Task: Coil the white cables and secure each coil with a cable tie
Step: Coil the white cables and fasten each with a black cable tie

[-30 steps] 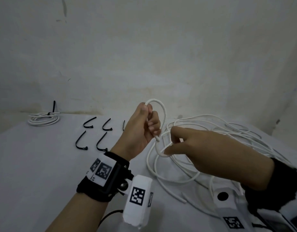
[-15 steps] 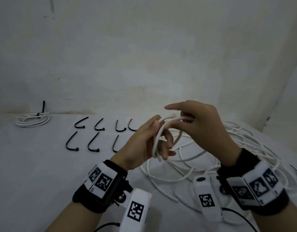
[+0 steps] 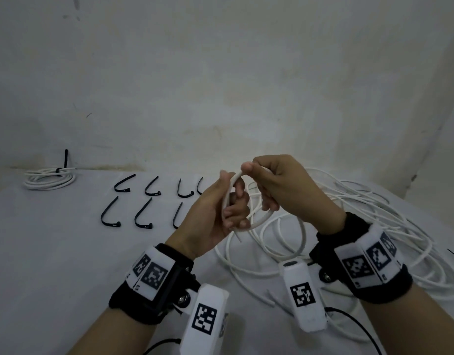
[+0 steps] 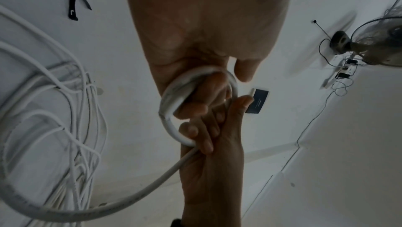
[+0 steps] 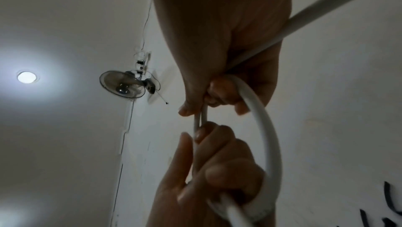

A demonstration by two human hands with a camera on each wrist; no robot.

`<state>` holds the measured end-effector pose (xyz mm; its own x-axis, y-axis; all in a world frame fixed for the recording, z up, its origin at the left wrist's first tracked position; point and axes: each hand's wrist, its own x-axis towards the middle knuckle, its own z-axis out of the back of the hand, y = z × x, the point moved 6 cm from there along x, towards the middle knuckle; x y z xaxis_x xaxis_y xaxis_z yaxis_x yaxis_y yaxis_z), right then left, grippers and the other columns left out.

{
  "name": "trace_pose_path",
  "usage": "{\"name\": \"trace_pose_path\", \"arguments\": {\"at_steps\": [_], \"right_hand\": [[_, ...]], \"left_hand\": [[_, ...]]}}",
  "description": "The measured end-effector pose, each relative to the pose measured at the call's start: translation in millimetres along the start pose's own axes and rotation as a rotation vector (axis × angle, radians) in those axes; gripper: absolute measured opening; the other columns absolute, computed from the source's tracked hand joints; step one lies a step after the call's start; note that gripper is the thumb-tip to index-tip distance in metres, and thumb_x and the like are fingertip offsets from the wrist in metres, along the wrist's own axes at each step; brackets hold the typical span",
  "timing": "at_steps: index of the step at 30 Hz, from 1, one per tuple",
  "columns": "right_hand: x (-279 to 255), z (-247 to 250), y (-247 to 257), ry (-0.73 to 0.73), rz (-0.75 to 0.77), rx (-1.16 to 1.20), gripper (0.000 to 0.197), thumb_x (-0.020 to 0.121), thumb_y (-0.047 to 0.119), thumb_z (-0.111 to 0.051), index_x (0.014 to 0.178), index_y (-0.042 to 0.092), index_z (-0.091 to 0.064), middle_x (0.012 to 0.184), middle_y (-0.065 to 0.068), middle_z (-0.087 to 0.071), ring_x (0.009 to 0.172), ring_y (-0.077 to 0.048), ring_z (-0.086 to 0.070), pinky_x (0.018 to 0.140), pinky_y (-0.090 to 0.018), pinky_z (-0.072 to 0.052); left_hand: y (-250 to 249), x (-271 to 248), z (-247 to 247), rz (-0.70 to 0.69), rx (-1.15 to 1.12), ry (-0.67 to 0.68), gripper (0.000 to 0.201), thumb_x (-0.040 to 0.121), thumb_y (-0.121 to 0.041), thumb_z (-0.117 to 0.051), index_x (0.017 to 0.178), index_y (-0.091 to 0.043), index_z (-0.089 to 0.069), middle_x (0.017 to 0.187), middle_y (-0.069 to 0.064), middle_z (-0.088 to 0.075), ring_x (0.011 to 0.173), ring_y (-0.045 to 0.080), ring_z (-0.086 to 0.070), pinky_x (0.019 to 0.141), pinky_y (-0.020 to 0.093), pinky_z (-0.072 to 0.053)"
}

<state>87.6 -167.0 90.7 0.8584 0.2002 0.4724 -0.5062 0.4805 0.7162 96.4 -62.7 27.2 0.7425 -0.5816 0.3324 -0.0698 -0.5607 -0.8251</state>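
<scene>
Small loop of white cable (image 3: 229, 193) is held above the table (image 3: 54, 252), gripped in the curled fingers of the left hand (image 3: 215, 213). Right hand (image 3: 279, 185), lifted and turned over the loop since a second ago, is seen pinching the loop's top between thumb and forefinger. Loose cable pile (image 3: 361, 226) is trailed to the right. Black cable ties (image 3: 141, 201) and one tied coil (image 3: 50, 178) are left lying at far left, unchanged.

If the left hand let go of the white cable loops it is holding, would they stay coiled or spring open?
Probably spring open. The white cable curves in smooth, rounded arcs with no kinks, which suggests a springy jacket. Both the left hand and right hand grip the small loop, and no black cable tie binds it. The loose white cable pile sprawls in wide bends.
</scene>
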Motion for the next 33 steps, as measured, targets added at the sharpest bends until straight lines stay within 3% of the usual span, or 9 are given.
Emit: {"name": "trace_pose_path", "arguments": {"at_steps": [3, 7, 11, 15, 18, 24, 28, 33], "right_hand": [[2, -4, -1, 0.043, -0.052, -0.030, 0.064, 0.081, 0.052, -0.053, 0.073, -0.011, -0.051, 0.049, -0.010, -0.037, 0.035, -0.016, -0.042, 0.041, -0.023, -0.040], [-3, -9, -8, 0.176, -0.161, 0.295, 0.043, 0.088, 0.044, -0.050, 0.065, 0.008, -0.045, 0.052, 0.000, -0.031, 0.042, -0.012, -0.031, 0.048, -0.025, -0.039], [-10, -12, -23, 0.230, -0.211, 0.545, 0.041, 0.095, 0.043, -0.044, 0.069, 0.011, -0.047, 0.054, 0.001, -0.033, 0.045, -0.015, -0.040, 0.063, -0.031, -0.048], [-15, -16, -23, 0.196, -0.222, 0.496, 0.040, 0.090, 0.043, -0.043, 0.063, 0.013, -0.037, 0.051, 0.003, -0.023, 0.041, -0.012, -0.022, 0.050, -0.026, -0.039], [-13, -19, -20, 0.206, -0.254, 0.464, 0.041, 0.087, 0.044, -0.045, 0.061, 0.014, -0.033, 0.049, 0.005, -0.023, 0.040, -0.010, -0.019, 0.044, -0.024, -0.034], [-10, -18, -22, 0.190, -0.275, 0.435, 0.042, 0.092, 0.041, -0.044, 0.063, 0.013, -0.036, 0.051, 0.004, -0.020, 0.042, -0.011, -0.018, 0.045, -0.024, -0.035], [-7, -17, -22, 0.131, -0.283, 0.392, 0.045, 0.099, 0.035, -0.042, 0.060, 0.014, -0.032, 0.049, 0.006, -0.022, 0.039, -0.010, -0.018, 0.041, -0.022, -0.030], [-5, -17, -19, 0.136, -0.287, 0.393, 0.047, 0.098, 0.036, -0.043, 0.058, 0.014, -0.032, 0.051, 0.002, -0.019, 0.039, -0.010, -0.018, 0.040, -0.020, -0.028]], "left_hand": [[-5, -1, 6, -0.009, 0.125, -0.026, 0.031, 0.090, -0.034, -0.041, 0.069, -0.014, -0.049, 0.054, -0.003, -0.040, 0.047, 0.009, -0.043, 0.055, 0.025, -0.049], [-11, 0, 9, -0.042, 0.046, -0.038, 0.024, 0.094, -0.024, -0.037, 0.074, -0.011, -0.042, 0.057, -0.006, -0.040, 0.045, 0.004, -0.035, 0.049, 0.018, -0.041], [-11, 1, 14, -0.044, -0.014, -0.042, 0.028, 0.099, -0.020, -0.030, 0.074, -0.012, -0.040, 0.055, -0.007, -0.037, 0.044, 0.003, -0.032, 0.048, 0.017, -0.038], [-9, -2, 14, 0.044, 0.015, -0.088, 0.037, 0.093, -0.032, -0.045, 0.060, -0.016, -0.044, 0.048, -0.007, -0.028, 0.039, 0.005, -0.027, 0.046, 0.019, -0.037], [-9, -2, 15, 0.087, 0.026, -0.152, 0.040, 0.085, -0.037, -0.047, 0.052, -0.017, -0.039, 0.042, -0.007, -0.023, 0.034, 0.005, -0.022, 0.042, 0.019, -0.034], [-8, -3, 19, 0.149, -0.052, -0.111, 0.035, 0.086, -0.033, -0.045, 0.056, -0.016, -0.050, 0.047, -0.007, -0.025, 0.037, 0.004, -0.025, 0.044, 0.019, -0.036], [-2, -3, 16, 0.159, -0.143, -0.059, 0.033, 0.086, -0.029, -0.043, 0.055, -0.018, -0.044, 0.048, -0.008, -0.028, 0.039, 0.004, -0.027, 0.044, 0.018, -0.033], [-6, -3, 18, 0.139, -0.157, -0.123, 0.031, 0.081, -0.026, -0.045, 0.051, -0.018, -0.040, 0.044, -0.008, -0.026, 0.035, 0.004, -0.025, 0.040, 0.018, -0.028]]}}
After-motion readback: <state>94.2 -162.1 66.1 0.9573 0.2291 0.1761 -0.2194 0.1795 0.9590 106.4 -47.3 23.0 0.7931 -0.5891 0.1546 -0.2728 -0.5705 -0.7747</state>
